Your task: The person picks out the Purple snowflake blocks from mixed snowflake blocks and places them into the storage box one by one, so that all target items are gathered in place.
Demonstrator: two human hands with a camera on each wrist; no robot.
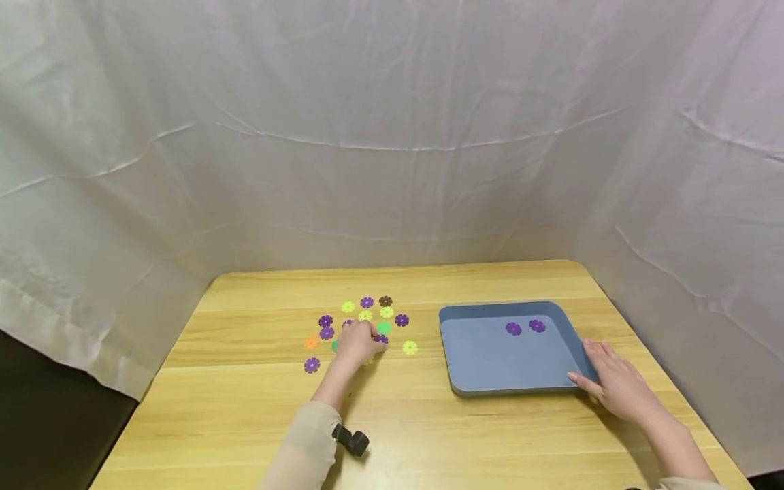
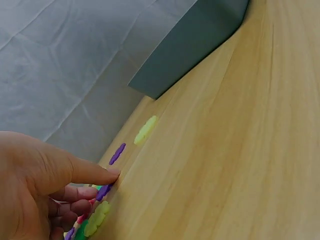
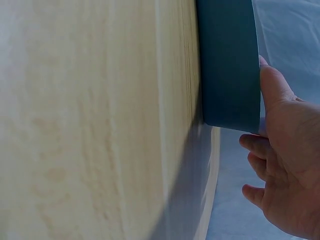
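My left hand (image 1: 358, 342) reaches into a loose group of flower-shaped plastic discs at the table's left centre. Its thumb and fingers pinch a purple flower disc (image 2: 103, 192), partly hidden by the fingers. Close by lie a green disc (image 1: 384, 328) and a yellow disc (image 1: 410, 348). My right hand (image 1: 621, 384) rests against the near right corner of the blue-grey tray (image 1: 514, 373), thumb over the rim and fingers relaxed along the outer side. Inside the tray, toward its far side, are two purple discs (image 1: 513, 329).
Around the left hand lie several more discs, among them an orange disc (image 1: 312, 343) and a brown disc (image 1: 385, 301). Pale curtains (image 1: 392, 190) stand behind and beside the wooden table (image 1: 429, 435). A small black device (image 1: 351, 440) is strapped at the left wrist.
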